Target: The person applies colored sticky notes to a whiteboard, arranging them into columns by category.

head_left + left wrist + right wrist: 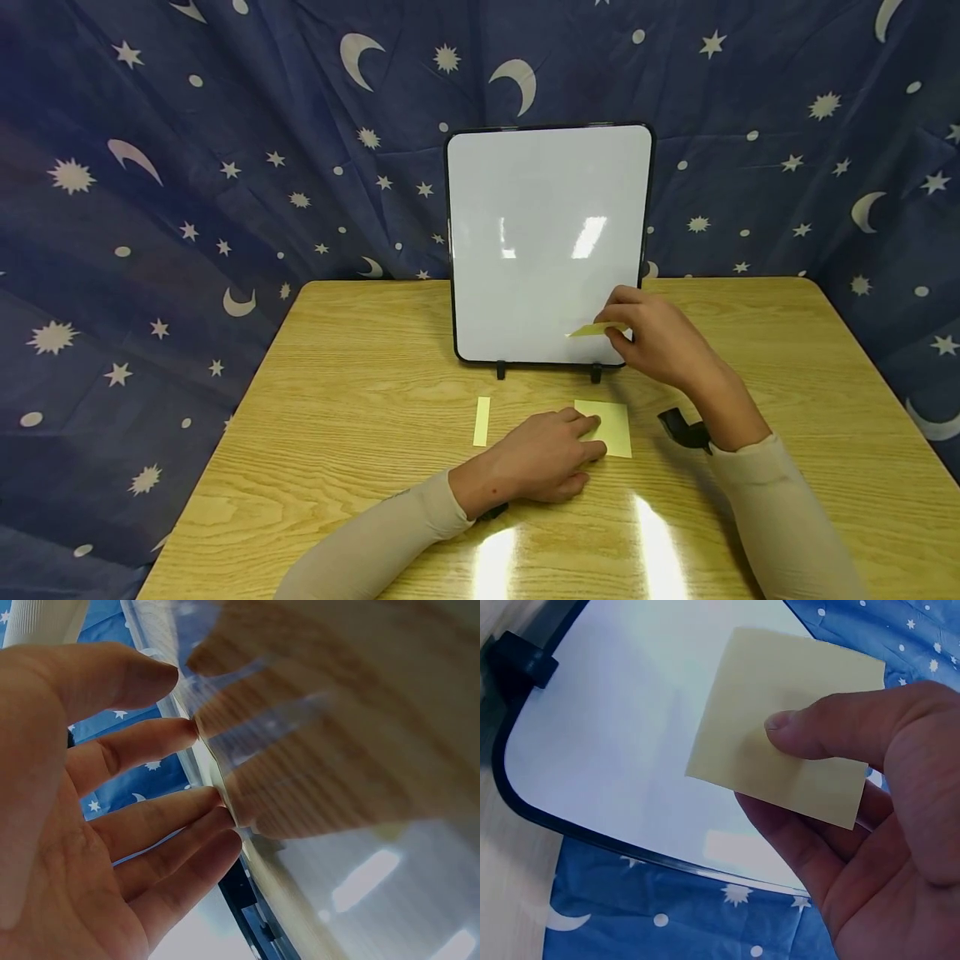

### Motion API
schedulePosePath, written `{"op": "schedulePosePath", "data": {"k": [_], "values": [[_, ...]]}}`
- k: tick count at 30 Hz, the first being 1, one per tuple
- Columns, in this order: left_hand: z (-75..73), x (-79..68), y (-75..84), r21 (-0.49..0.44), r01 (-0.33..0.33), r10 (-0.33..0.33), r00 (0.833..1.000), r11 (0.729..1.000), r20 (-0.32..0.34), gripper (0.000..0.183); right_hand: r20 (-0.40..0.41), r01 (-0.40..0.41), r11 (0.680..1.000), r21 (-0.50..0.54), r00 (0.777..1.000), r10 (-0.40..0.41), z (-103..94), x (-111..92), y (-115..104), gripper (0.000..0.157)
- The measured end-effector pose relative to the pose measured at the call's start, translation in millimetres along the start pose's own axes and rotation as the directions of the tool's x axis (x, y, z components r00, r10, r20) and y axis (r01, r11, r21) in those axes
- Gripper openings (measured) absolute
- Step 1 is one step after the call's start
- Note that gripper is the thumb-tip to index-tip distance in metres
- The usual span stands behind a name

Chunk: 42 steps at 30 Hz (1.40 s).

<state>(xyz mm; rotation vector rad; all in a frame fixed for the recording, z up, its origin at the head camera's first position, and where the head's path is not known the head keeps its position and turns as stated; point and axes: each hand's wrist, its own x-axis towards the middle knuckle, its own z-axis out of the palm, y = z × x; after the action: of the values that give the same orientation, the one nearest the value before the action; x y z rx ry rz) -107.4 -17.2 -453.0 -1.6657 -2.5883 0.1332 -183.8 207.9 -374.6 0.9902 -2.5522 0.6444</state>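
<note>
My right hand (663, 342) pinches a square yellow sticky note (727, 712), thumb on one face and fingers behind it. It holds the note before the lower right corner of a white board (547, 200) framed in black. Lower down, my left hand (536, 458) reaches across the table with fairly straight fingers. Its fingertips rest on a second yellow sticky note (617, 433) lying flat on the wood; in the left wrist view they meet its thin edge. A narrow yellow paper strip (482, 422) lies left of that note.
Two small black feet, left foot (501, 370) and right foot (596, 372), support the board on the wooden table (360, 350). Behind hangs a dark blue cloth (262, 100) with moons and stars. A black wrist mount (684, 429) shows beside the right wrist.
</note>
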Motion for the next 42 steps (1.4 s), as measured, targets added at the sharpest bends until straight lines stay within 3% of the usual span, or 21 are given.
{"op": "schedulePosePath", "data": {"k": [12, 22, 30, 36, 42], "values": [[-0.9, -0.2, 0.6, 0.015, 0.002, -0.002, 1.0, 1.0, 0.012, 0.027, -0.138, 0.021, 1.0, 0.019, 0.99, -0.018, -2.6, 5.7, -3.9, 0.029], [-0.3, -0.1, 0.8, 0.005, 0.009, -0.009, 1.0, 1.0, 0.018, 0.027, -0.235, 0.036, 0.999, -0.027, 0.971, -0.042, -2.7, 12.6, -4.3, 0.026], [-0.3, 0.8, 1.4, -0.001, 0.018, -0.017, 0.999, 1.0, 0.03, 0.029, -0.339, 0.073, 0.996, -0.048, 0.937, -0.085, -3.9, 19.7, -6.3, 0.03], [-0.1, 0.9, 1.7, -0.001, 0.018, -0.018, 0.999, 1.0, 0.029, 0.029, -0.4, 0.026, 0.997, -0.074, 0.915, -0.053, -2.3, 25.7, -9.2, 0.027], [-0.5, 0.5, 1.4, 0.003, 0.017, -0.017, 0.999, 1.0, 0.035, 0.03, -0.481, 0.005, 0.995, -0.099, 0.875, -0.052, 0.3, 32.6, -10.2, 0.021]]}}
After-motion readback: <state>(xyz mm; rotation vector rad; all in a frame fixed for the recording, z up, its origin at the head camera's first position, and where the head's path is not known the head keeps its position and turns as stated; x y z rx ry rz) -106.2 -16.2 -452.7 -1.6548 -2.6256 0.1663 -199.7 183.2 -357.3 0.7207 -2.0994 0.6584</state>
